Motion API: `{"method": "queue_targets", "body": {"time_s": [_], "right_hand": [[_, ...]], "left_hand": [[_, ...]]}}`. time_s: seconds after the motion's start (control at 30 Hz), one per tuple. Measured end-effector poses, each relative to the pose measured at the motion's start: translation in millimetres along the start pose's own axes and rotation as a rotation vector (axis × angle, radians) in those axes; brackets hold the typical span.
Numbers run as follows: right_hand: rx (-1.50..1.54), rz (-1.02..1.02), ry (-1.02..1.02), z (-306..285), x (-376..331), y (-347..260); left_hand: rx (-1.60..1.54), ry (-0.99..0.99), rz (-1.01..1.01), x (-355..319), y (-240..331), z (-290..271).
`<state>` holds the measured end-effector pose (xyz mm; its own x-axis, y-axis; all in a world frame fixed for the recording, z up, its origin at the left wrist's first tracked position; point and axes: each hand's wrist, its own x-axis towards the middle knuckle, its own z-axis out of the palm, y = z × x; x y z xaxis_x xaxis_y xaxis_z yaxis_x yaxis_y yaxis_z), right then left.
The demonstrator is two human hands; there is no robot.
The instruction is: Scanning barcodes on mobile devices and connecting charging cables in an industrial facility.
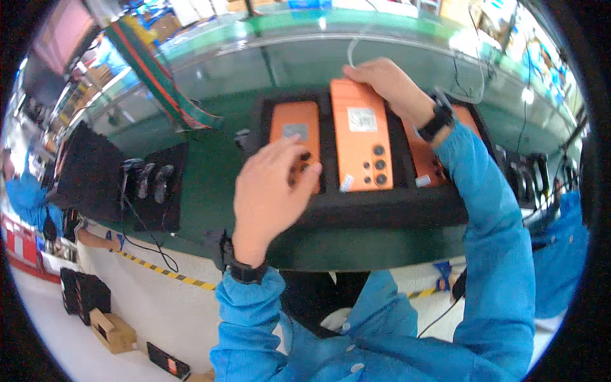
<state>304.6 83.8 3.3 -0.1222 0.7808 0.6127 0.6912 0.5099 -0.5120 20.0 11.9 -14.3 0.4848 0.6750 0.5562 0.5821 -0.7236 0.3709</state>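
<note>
A black foam tray (375, 212) on the bench carries orange smartphones, back side up. My right hand (385, 79) pinches the far end of the middle smartphone (356, 149); that phone looks tilted up from the tray. It has a white label and a cluster of dark camera lenses at its near end. Over the left smartphone (296, 118) is my left hand (270, 191), its fingers loosely apart near the lenses. Whether it touches that phone I cannot tell. Beneath my right forearm a third smartphone (425, 149) is partly hidden, with a small white tab near its lenses.
The green bench (210, 165) has black foam with dark cables (156, 181) at left and more dark pieces (525, 175) at right. A green-red strap (159, 79) and white cable (468, 99) hang behind. Co-workers in blue sleeves (560, 261) flank me. Cartons (113, 331) stand on the floor.
</note>
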Motion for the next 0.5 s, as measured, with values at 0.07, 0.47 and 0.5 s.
{"method": "queue_targets", "body": {"time_s": [0.07,0.47,0.5], "right_hand": [[0.262,0.379,-0.118,8.5,1.6,-1.0],[0.098,0.525,0.088,21.3,6.9,1.6],[0.101,0.506,0.097,20.0,7.3,2.4]], "left_hand": [[-0.033,0.004,-0.022,-0.4,-3.4,1.6],[-0.088,-0.076,-0.152,-0.2,8.9,1.6],[-0.081,-0.062,-0.118,-0.9,5.1,1.3]]}}
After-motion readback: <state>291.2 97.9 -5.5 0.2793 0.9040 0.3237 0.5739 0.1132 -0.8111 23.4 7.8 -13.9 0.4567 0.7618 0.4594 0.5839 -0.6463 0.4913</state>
